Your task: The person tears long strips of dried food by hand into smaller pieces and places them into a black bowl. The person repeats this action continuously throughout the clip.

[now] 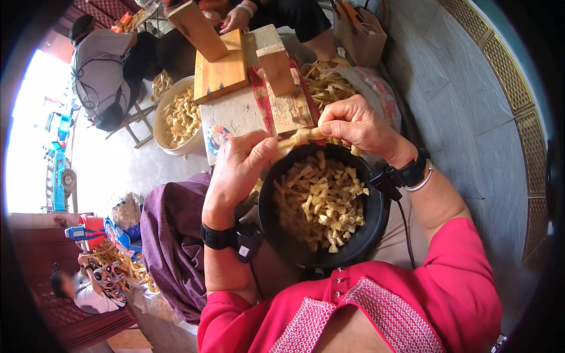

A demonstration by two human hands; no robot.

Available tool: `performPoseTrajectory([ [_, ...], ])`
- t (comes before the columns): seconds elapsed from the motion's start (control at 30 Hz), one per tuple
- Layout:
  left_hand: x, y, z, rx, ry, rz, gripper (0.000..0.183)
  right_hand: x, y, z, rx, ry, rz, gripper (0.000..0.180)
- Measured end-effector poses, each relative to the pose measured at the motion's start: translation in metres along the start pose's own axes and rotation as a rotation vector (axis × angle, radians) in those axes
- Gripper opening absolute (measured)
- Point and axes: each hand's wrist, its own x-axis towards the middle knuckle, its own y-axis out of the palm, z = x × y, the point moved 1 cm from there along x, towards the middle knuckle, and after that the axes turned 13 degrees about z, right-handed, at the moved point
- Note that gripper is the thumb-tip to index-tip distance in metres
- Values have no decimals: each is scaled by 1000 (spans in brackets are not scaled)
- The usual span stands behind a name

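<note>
A pale yellow strip of dried-looking food with a knot [301,137] in it is stretched between my two hands. My left hand [242,165] grips the strip's left end, its fingers partly hidden behind the palm. The other end is pinched between thumb and fingers of my right hand [358,128]. Just below the strip, a black round tub [270,229] rests at my lap, with many knotted yellow pieces [324,205] inside. Beyond my hands, a wooden block on a board [282,79] stands on a red cloth.
A second wooden stand [220,66] sits on a worn bench top [229,112]. To its left is a white bucket [160,125] of knotted pieces. Loose strips [324,81] lie in a plastic bag at the far right. Several people sit nearby; one person's hand [236,18] is across the bench.
</note>
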Motion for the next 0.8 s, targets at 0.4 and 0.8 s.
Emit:
performPoseTrajectory([
  [0.4,20,18,3,341,-2,46,16,19,-12,-10,-533,-6,18,15],
  [0.8,68,15,40,536,27,-476,15,69,-17,-42,-766,-140,-445,12],
])
